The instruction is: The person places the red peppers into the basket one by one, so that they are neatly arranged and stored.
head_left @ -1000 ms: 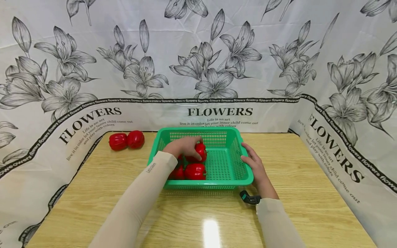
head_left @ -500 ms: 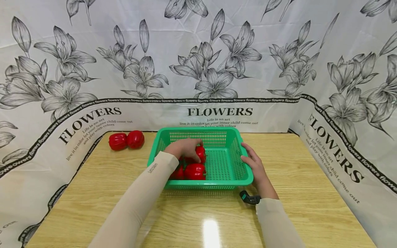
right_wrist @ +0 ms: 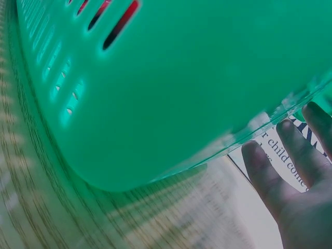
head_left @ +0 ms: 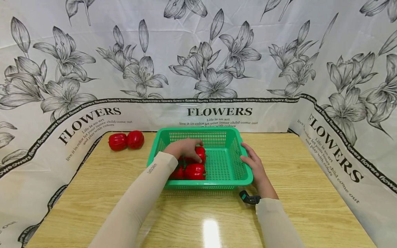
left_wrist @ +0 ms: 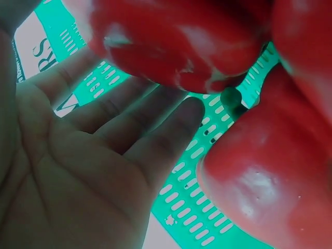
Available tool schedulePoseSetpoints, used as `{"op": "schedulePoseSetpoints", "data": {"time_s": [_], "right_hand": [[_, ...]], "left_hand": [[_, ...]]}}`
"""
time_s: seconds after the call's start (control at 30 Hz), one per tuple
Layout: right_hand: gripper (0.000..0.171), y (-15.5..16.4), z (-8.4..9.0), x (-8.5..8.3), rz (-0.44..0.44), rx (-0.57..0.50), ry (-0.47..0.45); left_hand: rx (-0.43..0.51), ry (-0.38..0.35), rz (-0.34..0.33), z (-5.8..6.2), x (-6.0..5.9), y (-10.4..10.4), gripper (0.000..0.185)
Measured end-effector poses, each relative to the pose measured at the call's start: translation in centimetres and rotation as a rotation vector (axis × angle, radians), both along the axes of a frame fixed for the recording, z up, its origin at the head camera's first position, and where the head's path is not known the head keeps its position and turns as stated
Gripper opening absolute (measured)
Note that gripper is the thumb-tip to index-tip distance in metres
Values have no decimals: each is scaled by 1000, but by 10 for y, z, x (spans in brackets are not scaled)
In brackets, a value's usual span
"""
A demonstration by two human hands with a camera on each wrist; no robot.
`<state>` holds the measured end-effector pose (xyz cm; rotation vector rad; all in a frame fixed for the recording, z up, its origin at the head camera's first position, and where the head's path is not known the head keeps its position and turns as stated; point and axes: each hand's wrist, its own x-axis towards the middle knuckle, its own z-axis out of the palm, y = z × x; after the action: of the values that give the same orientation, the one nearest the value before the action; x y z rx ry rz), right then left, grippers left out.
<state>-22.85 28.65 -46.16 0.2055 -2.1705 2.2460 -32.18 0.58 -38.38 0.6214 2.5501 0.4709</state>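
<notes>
My left hand (head_left: 187, 148) reaches into a green plastic basket (head_left: 204, 183) and holds a red bell pepper (head_left: 201, 154), thumb on the near side and fingers on the far side. In the left wrist view, the fingers (left_wrist: 161, 122) lie against this pepper's shiny side. Just in front of it in the basket sits another red bell pepper (head_left: 194, 171); more red shows beside it, partly hidden by the left forearm. My right hand (head_left: 255, 163) rests against the basket's right side at the rim. Its extended fingers (right_wrist: 262, 171) touch the outer wall in the right wrist view.
Two red bell peppers (head_left: 126, 140) stand side by side at the table's back left. The wooden table (head_left: 183, 220) ends at a white floral cloth (head_left: 149, 113) behind and at both sides. A black wrist device (head_left: 249, 198) hangs below the right wrist.
My left hand and the pepper in it have shifted slightly down and to the left within the basket. The right hand stays at the basket's side.
</notes>
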Motion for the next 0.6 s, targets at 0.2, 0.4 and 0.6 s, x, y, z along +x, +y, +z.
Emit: {"op": "schedulePoseSetpoints", "data": {"time_s": [0.2,0.4,0.6], "right_hand": [[57,0,-1,-1,-6,3,-3],[56,1,-1,-2,-10,-5,-1],[57,1,-2,-2,-10,-5,2]], "left_hand": [[6,46,-47,5,1,-4,69],[11,68,-73,13,0,-8,68],[39,69,-73,15,-1,-14,64]]}}
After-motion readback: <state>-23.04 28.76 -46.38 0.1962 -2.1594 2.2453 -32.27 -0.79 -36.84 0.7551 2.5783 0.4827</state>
